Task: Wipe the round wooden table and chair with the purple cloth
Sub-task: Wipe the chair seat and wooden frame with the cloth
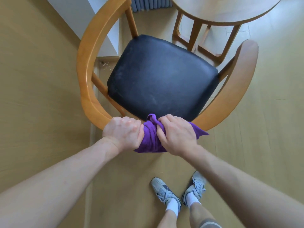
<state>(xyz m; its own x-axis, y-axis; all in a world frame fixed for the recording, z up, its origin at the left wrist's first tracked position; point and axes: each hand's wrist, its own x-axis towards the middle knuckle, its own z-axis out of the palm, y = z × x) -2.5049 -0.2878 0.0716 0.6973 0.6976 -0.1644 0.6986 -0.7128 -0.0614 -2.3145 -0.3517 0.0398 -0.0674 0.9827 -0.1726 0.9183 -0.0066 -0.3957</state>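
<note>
A wooden chair point(85, 66) with a curved backrest rail and a black padded seat point(161, 76) stands below me, seen from behind. The purple cloth point(149, 139) is bunched over the middle of the rail. My right hand point(177, 134) grips the cloth with curled fingers. My left hand point(122, 130) grips the bare rail just left of the cloth, touching its edge. The round wooden table point(230, 10) stands beyond the chair at the top right, only partly in view.
Light wooden floor point(32, 79) surrounds the chair. A white wall corner point(105, 43) sits at the upper left behind the armrest. A grey ribbed object point(151, 4) lies at the top edge. My feet in grey sneakers point(179, 193) stand just behind the chair.
</note>
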